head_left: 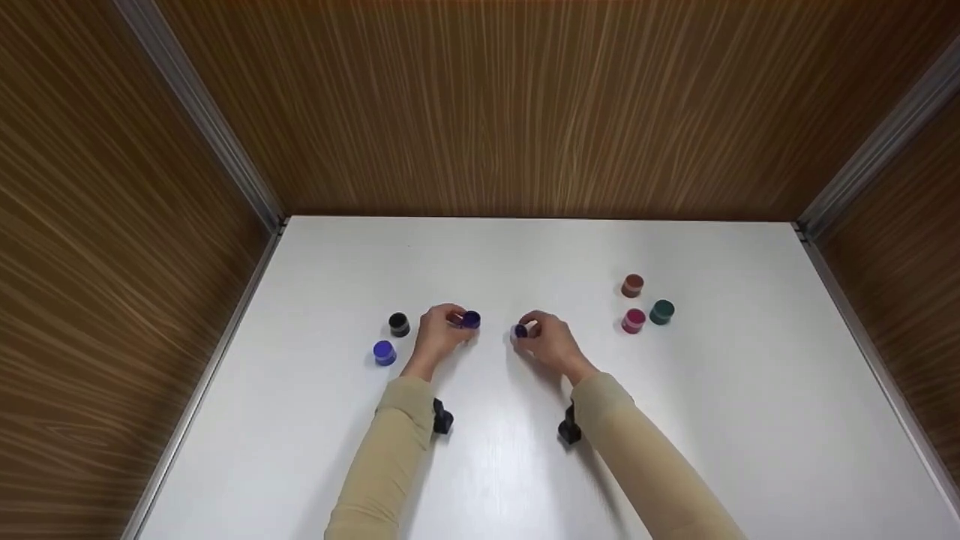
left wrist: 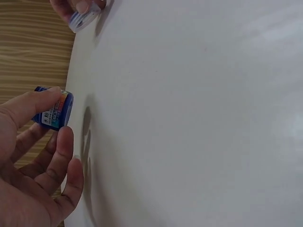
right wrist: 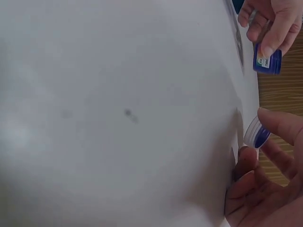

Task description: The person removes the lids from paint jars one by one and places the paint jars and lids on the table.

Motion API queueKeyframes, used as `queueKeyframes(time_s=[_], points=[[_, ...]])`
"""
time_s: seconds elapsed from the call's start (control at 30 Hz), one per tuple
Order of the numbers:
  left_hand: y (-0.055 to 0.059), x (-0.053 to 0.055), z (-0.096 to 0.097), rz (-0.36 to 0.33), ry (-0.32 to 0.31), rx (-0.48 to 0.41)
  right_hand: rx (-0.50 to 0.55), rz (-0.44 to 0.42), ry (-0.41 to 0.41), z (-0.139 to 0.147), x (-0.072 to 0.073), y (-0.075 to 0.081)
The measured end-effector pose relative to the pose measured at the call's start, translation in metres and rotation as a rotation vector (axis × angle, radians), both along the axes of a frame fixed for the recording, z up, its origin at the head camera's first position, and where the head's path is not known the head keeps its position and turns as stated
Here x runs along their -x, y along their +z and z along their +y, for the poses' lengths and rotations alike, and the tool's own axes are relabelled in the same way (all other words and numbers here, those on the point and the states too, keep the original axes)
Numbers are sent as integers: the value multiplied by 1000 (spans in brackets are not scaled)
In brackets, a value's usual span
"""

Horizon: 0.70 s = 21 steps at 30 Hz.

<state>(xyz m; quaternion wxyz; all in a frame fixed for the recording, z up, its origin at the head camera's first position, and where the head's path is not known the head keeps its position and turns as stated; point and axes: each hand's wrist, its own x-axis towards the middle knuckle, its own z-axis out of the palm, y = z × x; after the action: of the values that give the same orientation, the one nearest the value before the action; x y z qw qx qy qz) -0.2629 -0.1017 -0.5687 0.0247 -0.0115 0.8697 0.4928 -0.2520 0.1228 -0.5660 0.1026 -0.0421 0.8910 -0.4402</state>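
My left hand [head_left: 442, 330] pinches a small dark-blue paint jar [head_left: 471, 320] between thumb and fingers. In the left wrist view the jar [left wrist: 56, 113] is tipped on its side, its printed label partly covered by the thumb. My right hand [head_left: 551, 341] pinches a clear screw lid [right wrist: 252, 134] at its edge, and dark blue shows inside it. Jar and lid are apart, a short gap between the two hands over the white table [head_left: 495, 450]. In the head view, a black-topped jar [head_left: 399, 324] and a violet-blue jar [head_left: 385, 352] stand just left of my left hand.
To the right stand a brown jar [head_left: 632, 285], a pinkish-red jar [head_left: 634, 321] and a green jar [head_left: 662, 312], grouped together. Wood-grain panels [head_left: 525, 112] wall the table at the back and sides. A black wrist camera [head_left: 442, 418] sticks out under the left sleeve.
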Motion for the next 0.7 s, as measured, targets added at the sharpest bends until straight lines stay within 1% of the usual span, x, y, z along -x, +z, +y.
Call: queueKeyframes(time_s=[0.17, 0.27, 0.4, 0.5, 0.7], points=[[-4, 3, 1, -23, 55, 18, -34, 29, -23, -11, 2, -2], [-7, 5, 2, -24, 71, 18, -61, 45, -37, -16, 3, -3], [-8, 6, 3, -4, 71, 12, -116, 77, -44, -21, 6, -4], [-9, 8, 4, 11, 72, 18, -155, 96, -33, -25, 7, -3], [-10, 9, 4, 21, 66, 20, -197, 100, -16, -33, 9, -3]])
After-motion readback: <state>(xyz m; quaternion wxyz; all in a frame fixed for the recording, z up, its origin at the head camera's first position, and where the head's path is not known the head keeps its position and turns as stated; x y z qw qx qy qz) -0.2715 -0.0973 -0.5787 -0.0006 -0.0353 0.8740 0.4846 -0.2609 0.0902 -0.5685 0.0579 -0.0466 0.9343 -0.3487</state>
